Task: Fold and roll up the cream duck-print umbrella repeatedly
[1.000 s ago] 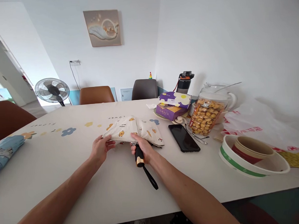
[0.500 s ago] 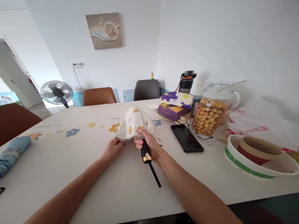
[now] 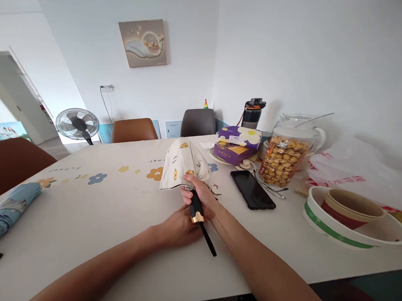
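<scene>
A cream folding umbrella point(image 3: 181, 165) with small yellow duck prints points away from me, its cloth loose and bunched around the shaft. My right hand point(image 3: 203, 197) is wrapped round the top of its black handle, thumb up near the cloth's edge. Below the gold-coloured end cap hangs a black strap point(image 3: 209, 242). My left hand point(image 3: 180, 225) is low beside the handle, back of the hand towards me. Its fingers pass behind the handle and my right wrist, so their grip is hidden.
A blue folded umbrella point(image 3: 13, 212) lies at the left. To the right are a black phone point(image 3: 253, 189), purple boxes point(image 3: 234, 151), a snack jar point(image 3: 284, 159), a white bowl point(image 3: 340, 237) with a paper tub inside, and a plastic bag point(image 3: 350, 165). Chairs stand beyond the table point(image 3: 126, 271).
My left hand has left the lower left edge of the umbrella cloth and come back and right, beneath the handle. My right hand keeps its grip.
</scene>
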### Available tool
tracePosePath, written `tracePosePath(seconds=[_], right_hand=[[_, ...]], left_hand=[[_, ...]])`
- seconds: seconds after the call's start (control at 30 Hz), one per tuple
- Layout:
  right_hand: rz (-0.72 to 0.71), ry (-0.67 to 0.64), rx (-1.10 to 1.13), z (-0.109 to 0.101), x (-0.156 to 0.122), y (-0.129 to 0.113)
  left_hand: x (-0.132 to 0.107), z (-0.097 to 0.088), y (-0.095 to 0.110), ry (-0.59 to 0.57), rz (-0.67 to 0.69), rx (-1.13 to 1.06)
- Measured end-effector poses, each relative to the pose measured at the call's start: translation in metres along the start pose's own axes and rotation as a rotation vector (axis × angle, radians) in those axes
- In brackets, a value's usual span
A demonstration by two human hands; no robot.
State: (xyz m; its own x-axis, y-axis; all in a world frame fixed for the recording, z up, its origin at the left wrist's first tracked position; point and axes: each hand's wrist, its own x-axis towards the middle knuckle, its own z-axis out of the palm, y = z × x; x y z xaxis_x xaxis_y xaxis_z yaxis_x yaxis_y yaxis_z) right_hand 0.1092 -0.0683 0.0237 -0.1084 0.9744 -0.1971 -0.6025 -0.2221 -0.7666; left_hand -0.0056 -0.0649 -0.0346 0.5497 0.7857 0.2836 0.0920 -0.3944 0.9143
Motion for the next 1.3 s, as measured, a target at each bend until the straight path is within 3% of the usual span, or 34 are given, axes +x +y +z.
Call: tracePosePath(seconds=[0.03,0.07,0.1,0.23,0.37,0.6,0.93,1.3], right_hand=[[0.017,0.020,-0.010,-0.002,0.002,0.001],[0.030,0.035,-0.022,-0.003,0.004,0.004],[0.038,0.044,-0.035,-0.005,0.006,0.006],[0.046,0.083,-0.119,-0.006,0.008,0.019],[0.126,0.039,-0.257,0.000,0.002,0.028],[0.175,-0.023,-0.322,0.004,-0.003,0.032],[0.188,-0.033,-0.348,0.006,-0.005,0.030],[0.228,0.016,-0.356,0.012,-0.008,0.028]], left_hand=[[-0.006,-0.010,0.003,-0.177,0.075,0.051],[-0.010,-0.020,0.007,-0.224,0.122,0.107],[-0.012,-0.030,0.011,-0.171,0.118,0.145],[-0.002,-0.054,0.023,0.273,-0.062,0.161],[0.015,-0.055,0.027,0.371,-0.209,-0.070],[0.017,-0.057,0.014,0.270,-0.239,-0.268],[0.019,-0.058,0.009,0.289,-0.287,-0.411],[0.016,-0.061,-0.001,0.271,-0.298,-0.367]])
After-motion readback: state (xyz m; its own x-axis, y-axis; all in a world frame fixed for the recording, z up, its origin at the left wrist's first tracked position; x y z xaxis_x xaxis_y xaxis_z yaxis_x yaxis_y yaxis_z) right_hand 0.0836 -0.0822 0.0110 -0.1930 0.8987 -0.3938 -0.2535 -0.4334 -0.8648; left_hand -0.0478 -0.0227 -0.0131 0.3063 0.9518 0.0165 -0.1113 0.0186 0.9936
